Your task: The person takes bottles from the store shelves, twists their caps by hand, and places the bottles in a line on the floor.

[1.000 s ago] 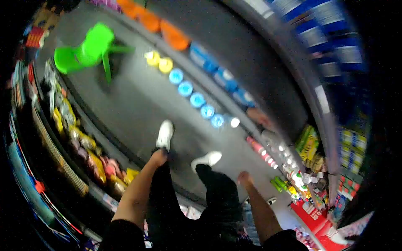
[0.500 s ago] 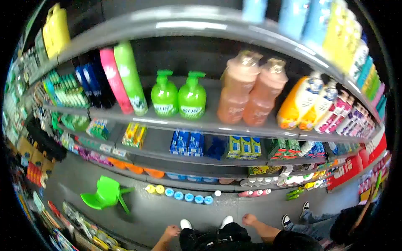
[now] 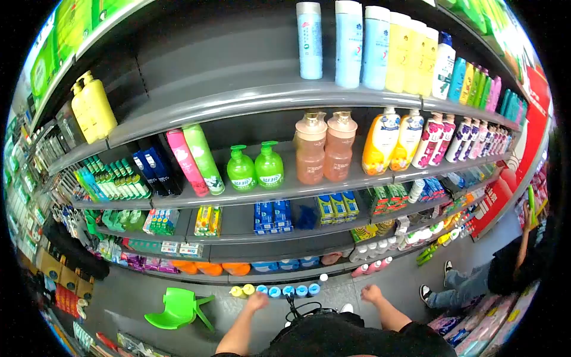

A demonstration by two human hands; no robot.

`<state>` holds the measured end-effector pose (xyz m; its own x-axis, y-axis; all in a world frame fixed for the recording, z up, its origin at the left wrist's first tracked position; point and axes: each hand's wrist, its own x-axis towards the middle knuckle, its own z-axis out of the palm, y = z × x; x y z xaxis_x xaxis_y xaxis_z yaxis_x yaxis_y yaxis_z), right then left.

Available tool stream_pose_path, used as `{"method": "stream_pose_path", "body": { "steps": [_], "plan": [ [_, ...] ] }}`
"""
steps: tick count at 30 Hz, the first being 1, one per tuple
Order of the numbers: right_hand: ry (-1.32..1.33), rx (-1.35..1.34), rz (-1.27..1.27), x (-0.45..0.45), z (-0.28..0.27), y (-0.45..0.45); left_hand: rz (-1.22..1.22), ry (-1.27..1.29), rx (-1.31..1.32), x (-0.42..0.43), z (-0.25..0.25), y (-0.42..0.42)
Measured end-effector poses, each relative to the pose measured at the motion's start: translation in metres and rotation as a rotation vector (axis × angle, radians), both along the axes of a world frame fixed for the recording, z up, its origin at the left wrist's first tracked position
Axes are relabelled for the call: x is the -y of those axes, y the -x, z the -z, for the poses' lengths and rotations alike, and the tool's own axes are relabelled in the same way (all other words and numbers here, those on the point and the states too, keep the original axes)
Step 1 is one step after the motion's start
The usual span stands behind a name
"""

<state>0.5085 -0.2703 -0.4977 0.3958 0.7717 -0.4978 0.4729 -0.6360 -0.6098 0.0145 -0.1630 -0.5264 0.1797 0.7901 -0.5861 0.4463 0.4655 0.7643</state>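
Note:
My left hand (image 3: pixel 257 300) hangs low in front of my body, fingers curled in, with nothing visible in it. It looks nearest to the yellow-capped bottles (image 3: pixel 242 291) and blue-capped bottles (image 3: pixel 288 291) standing on the floor, though apart from them. On the other side, my right hand (image 3: pixel 371 293) is loosely closed and also appears to hold nothing. Pink bottles (image 3: pixel 373 266) stand on the floor beyond it. Ahead on the shelf are green pump bottles (image 3: pixel 269 166), pink-brown pump bottles (image 3: pixel 310 152) and orange-and-white bottles (image 3: pixel 380 143). Neither hand touches the shelf.
Grey shelves (image 3: pixel 238 98) curve across the view, bearing light-blue bottles (image 3: pixel 348 44), yellow pump bottles (image 3: pixel 95 110) and blue boxes (image 3: pixel 273 217). A green plastic chair (image 3: pixel 173 309) stands on the floor at left. Another person (image 3: pixel 499 268) stands at right, holding something green.
The view has tilted up and sharpened, showing more of the top shelf. Both hands appear slightly higher and still curled. The person at right shows more fully.

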Motion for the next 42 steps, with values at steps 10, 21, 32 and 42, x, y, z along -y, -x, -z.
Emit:
{"method": "stream_pose_path", "body": {
  "steps": [10,21,32,42],
  "plan": [
    [-0.834,0.128,-0.116,-0.139,-0.272,0.054,0.132,-0.754,0.285,-0.110,-0.312,-0.048],
    [-1.526,0.133,-0.366,-0.210,-0.552,0.141,0.269,-1.242,0.349,-0.124,-0.575,-0.111],
    [-1.553,0.346,-0.287,-0.320,-0.613,0.157,0.160,-1.536,-0.007,-0.238,-0.675,-0.189],
    [-1.378,0.260,-0.196,-0.376,-0.637,0.146,0.027,-1.297,-0.049,-0.293,-0.702,-0.220]
  ]
}}
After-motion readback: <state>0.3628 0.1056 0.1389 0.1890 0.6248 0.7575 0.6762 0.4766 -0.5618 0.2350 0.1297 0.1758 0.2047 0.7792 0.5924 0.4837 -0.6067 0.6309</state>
